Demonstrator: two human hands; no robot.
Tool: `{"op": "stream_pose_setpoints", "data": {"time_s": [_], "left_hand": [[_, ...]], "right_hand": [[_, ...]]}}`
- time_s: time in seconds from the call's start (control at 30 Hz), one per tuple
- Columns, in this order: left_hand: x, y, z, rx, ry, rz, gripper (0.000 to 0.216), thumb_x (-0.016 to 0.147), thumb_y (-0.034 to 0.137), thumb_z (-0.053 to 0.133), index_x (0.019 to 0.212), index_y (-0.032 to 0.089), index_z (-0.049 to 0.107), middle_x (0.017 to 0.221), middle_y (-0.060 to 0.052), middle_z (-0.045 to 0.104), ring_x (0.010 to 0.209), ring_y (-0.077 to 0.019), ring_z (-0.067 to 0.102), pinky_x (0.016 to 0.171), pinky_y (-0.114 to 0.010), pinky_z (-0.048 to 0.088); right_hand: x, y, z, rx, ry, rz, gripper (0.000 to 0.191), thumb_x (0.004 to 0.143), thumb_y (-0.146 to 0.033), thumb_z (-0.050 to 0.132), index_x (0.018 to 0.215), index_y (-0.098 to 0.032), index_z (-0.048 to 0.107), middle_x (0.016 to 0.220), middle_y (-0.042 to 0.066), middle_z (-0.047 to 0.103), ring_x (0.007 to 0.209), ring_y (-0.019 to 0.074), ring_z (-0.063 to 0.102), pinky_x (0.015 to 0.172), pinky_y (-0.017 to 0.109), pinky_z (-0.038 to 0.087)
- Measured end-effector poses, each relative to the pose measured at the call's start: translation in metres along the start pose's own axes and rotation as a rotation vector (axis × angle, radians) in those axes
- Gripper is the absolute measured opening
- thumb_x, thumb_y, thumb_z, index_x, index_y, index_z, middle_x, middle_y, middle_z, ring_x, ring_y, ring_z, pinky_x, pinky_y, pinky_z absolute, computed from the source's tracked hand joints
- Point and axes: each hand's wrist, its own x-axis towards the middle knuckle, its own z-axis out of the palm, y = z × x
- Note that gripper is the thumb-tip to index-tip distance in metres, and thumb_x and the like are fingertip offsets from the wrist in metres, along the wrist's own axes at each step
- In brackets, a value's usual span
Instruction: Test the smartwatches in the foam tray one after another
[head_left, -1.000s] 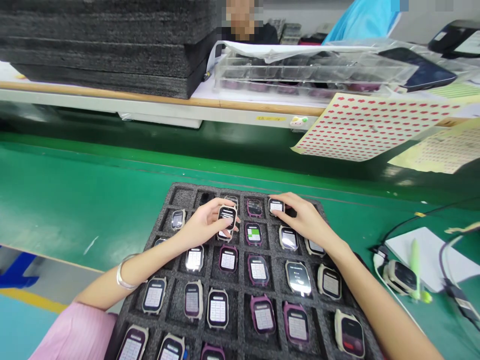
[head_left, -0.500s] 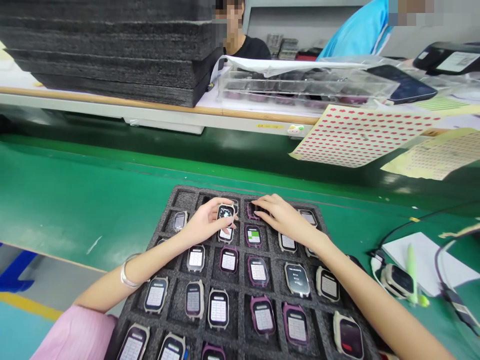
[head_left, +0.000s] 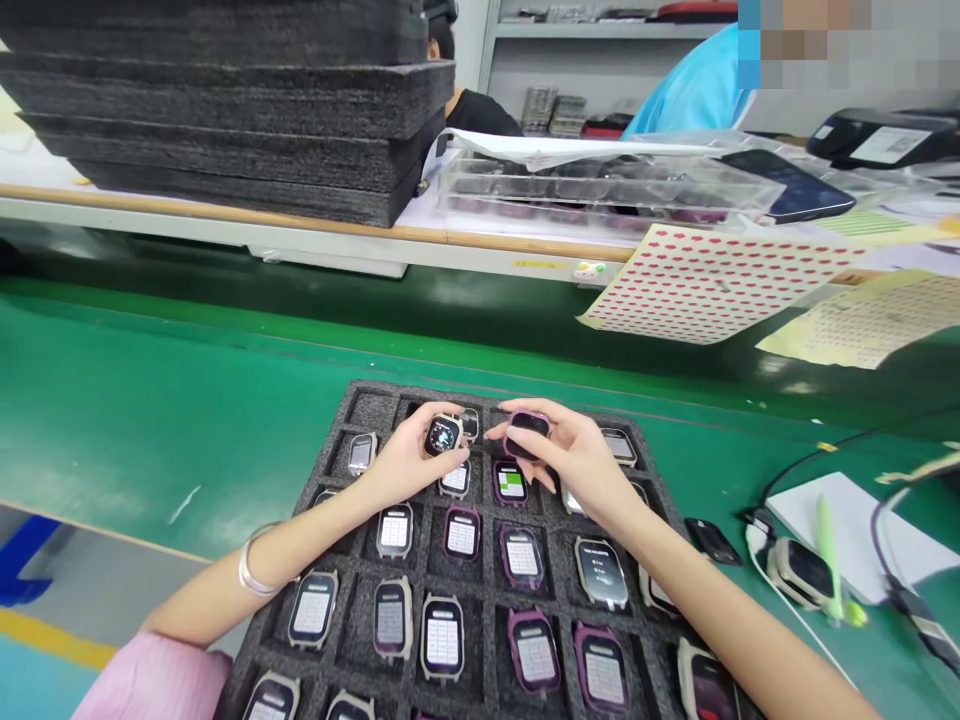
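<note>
A black foam tray [head_left: 341, 432] with many pockets lies on the green belt, and several smartwatch bodies with lit screens sit in it. My left hand [head_left: 409, 462] is closed on a beige-rimmed watch [head_left: 442, 435], held just above the tray's far rows. My right hand [head_left: 570, 455] pinches a purple-rimmed watch [head_left: 527, 427] lifted out of the tray, close beside the other. A silver bracelet [head_left: 253, 570] circles my left wrist.
A stack of black foam trays [head_left: 225, 100] and clear plastic trays [head_left: 600, 180] sit on the far bench. Red-dot sticker sheets [head_left: 712, 285] hang over its edge. At right lie a watch on a cable [head_left: 799, 572], white paper and a green pen [head_left: 829, 545]. Other people work behind the bench.
My right hand moved left from the far-right pockets, took a purple watch and lifted it. My left hand kept its beige watch and raised it slightly.
</note>
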Motion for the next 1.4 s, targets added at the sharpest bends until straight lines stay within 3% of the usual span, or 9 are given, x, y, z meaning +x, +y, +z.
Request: {"op": "stream_pose_setpoints", "data": {"time_s": [0.13,0.27,0.5,0.77,1.4], "left_hand": [[-0.002,0.000,-0.002,0.067,0.002,0.002,0.041,0.076,0.020,0.066,0.115,0.018,0.052,0.094,-0.005,0.063,0.083,-0.0168,0.060,0.074,-0.028,0.048],[-0.004,0.002,-0.002,0.064,-0.014,-0.012,0.040,0.078,0.021,0.064,0.116,0.018,0.051,0.097,-0.005,0.061,0.077,-0.0146,0.058,0.071,-0.027,0.047],[-0.007,0.006,0.000,0.030,-0.074,-0.054,0.040,0.078,0.020,0.063,0.116,0.020,0.050,0.093,-0.003,0.059,0.069,-0.0113,0.054,0.060,-0.022,0.045],[-0.012,0.010,-0.001,0.196,-0.070,-0.052,0.037,0.078,0.018,0.060,0.114,0.020,0.055,0.084,0.000,0.059,0.061,-0.0111,0.054,0.059,-0.023,0.045],[-0.016,0.013,-0.001,0.230,-0.094,-0.031,0.034,0.076,0.015,0.055,0.109,0.021,0.054,0.083,0.001,0.054,0.057,-0.0089,0.047,0.056,-0.021,0.039]], "right_hand": [[-0.002,0.009,-0.002,0.190,-0.134,0.107,0.056,0.085,-0.031,0.063,0.136,-0.024,0.041,0.110,0.012,0.065,0.068,0.0129,0.060,0.045,0.020,0.049],[-0.002,0.015,-0.003,0.319,-0.202,0.131,0.053,0.088,-0.026,0.059,0.138,-0.029,0.040,0.121,0.011,0.058,0.078,0.0149,0.062,0.052,0.024,0.053],[-0.004,0.012,-0.005,0.283,-0.220,0.103,0.042,0.086,-0.024,0.064,0.127,-0.022,0.053,0.086,0.005,0.066,0.066,0.0141,0.065,0.054,0.025,0.053],[-0.007,0.014,-0.008,0.433,-0.274,0.138,0.037,0.084,-0.026,0.066,0.120,-0.020,0.057,0.098,0.010,0.070,0.060,0.0129,0.066,0.047,0.021,0.050],[-0.009,0.011,-0.005,0.333,-0.249,0.131,0.041,0.081,-0.027,0.069,0.119,-0.015,0.060,0.094,0.011,0.070,0.055,0.0119,0.062,0.047,0.025,0.051]]}}
